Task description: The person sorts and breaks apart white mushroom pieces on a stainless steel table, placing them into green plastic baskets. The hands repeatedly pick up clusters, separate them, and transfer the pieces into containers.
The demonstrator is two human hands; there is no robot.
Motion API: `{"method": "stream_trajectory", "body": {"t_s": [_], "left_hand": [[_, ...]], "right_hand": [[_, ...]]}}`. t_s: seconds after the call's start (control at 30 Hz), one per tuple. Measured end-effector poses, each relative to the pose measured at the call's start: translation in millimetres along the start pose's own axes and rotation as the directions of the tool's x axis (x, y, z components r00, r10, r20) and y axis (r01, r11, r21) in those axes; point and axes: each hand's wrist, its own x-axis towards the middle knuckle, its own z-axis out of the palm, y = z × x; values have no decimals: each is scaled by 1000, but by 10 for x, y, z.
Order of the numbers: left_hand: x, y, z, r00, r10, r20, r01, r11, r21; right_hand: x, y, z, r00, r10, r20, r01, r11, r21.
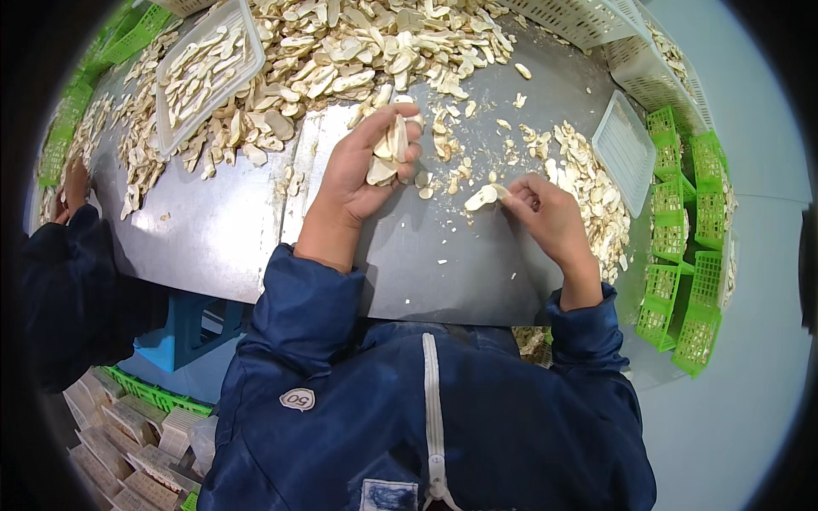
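Note:
Pale dried slices, apparently mushroom, lie in a large heap (345, 57) across the far side of a metal table (409, 255). My left hand (367, 163), palm up, holds several slices (391, 150) between palm and curled fingers. To its right, low over the table, my right hand (543, 207) pinches a slice (483, 197) between thumb and fingertips. Crumbs and small broken pieces (460, 172) are scattered between the hands. Just beyond my right hand lies a second pile of slices (594, 204) along the table's right side.
A clear plastic tray of slices (255, 57) rests on the heap at left; another tray (623, 153) stands at right. Green crates (661, 223) and white perforated baskets (664, 76) line the right side. A co-worker's sleeve (70, 287) is at far left, near a blue stool (182, 332).

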Motion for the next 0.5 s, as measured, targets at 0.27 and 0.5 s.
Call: {"method": "stream_trajectory", "body": {"t_s": [0.27, 0.5], "left_hand": [[-16, -97, 117, 991, -127, 43, 118, 978, 174], [-25, -120, 131, 971, -207, 117, 199, 977, 84]], "right_hand": [[220, -286, 149, 985, -104, -136, 154, 882, 445], [223, -32, 104, 859, -511, -18, 499, 846, -189]]}}
